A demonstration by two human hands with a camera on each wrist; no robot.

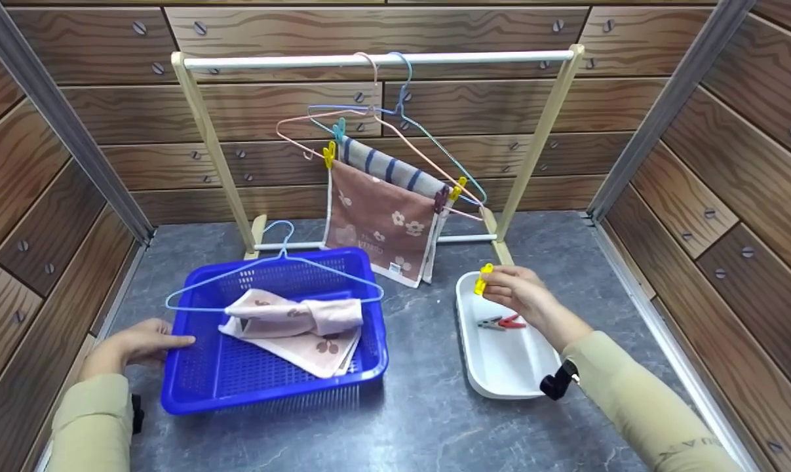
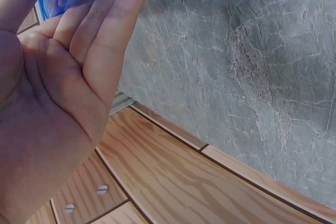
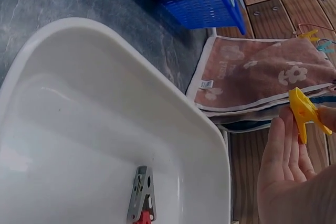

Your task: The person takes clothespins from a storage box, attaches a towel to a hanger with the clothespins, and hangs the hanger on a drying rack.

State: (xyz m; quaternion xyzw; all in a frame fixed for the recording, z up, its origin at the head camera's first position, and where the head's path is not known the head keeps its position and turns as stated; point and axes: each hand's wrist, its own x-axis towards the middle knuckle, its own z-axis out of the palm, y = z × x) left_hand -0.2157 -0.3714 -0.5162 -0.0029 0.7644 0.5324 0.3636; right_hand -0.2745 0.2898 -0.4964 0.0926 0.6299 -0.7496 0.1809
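Observation:
My right hand (image 1: pixel 523 295) pinches a yellow clothespin (image 1: pixel 483 279) between thumb and fingers, above the far end of a white tray (image 1: pixel 464 341). A grey clothespin (image 3: pixel 140 192) and a red clothespin (image 1: pixel 513 321) lie in that tray. At the left, my left hand (image 1: pixel 147 341) grips the rim of a blue basket (image 1: pixel 195 393), thumb over the edge and fingers outside. A pink patterned towel (image 1: pixel 329 351) lies in the basket, partly draped over the bar of a light blue hanger (image 1: pixel 225 270) that spans the basket.
Behind stands a rack with a white rail (image 1: pixel 270 63). From it hang a pink hanger (image 1: pixel 290 121) with a brown flowered towel (image 1: pixel 369 210) and a blue hanger (image 1: pixel 444 154) with a striped towel (image 1: pixel 388 164), clipped by several clothespins. Wood-patterned walls (image 1: pixel 716 196) enclose the grey floor (image 1: pixel 421 393).

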